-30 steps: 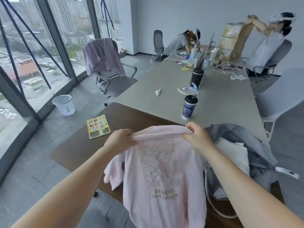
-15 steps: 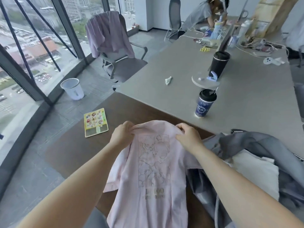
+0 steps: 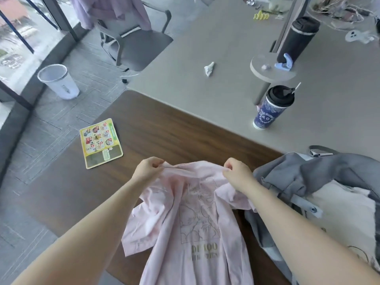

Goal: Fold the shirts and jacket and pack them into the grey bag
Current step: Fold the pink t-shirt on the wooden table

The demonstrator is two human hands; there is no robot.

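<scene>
Left grip [image 3: 148, 169] pinching; right grip [image 3: 236, 173] pinching

**Two tables, mixed clutter**

Dark wood table [image 3: 164, 130]: pink shirt [image 3: 197, 233], grey bag [image 3: 308, 177], sticker sheet [image 3: 101, 143]. Adjoining grey table [image 3: 205, 38]: blue cup [image 3: 271, 108], black tumbler [image 3: 298, 38], crumpled tissue [image 3: 209, 68], round stand [image 3: 271, 67], possibly a controller [image 3: 357, 36], blurred.
</scene>
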